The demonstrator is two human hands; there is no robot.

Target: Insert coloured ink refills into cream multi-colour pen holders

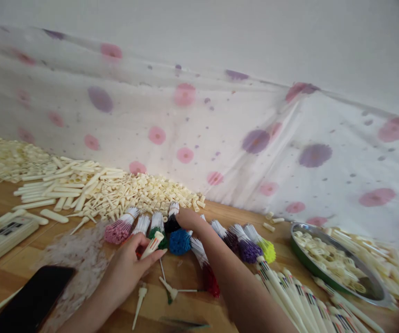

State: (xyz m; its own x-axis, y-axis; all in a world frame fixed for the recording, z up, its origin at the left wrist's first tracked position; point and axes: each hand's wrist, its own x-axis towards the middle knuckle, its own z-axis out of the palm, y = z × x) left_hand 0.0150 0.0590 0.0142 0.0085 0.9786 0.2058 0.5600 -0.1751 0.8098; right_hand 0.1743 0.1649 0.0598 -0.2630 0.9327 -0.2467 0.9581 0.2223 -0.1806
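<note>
My left hand is closed around a short cream slotted pen sleeve with coloured marks in its slots, tilted up to the right. Over the bundles, my right hand reaches to the black-tipped pen refills; its fingertips are mostly hidden there. Around both hands lie bundles of thin white refills with coloured ends: pink, green, blue, red, purple and yellow. Below my left hand are loose cream cone-shaped tips, one with refills beside it.
Cream pen parts are heaped along the curtain. At left are a power strip and a dark phone. On the right, several multicolour pens lie beside a green-sided metal dish of small cream parts.
</note>
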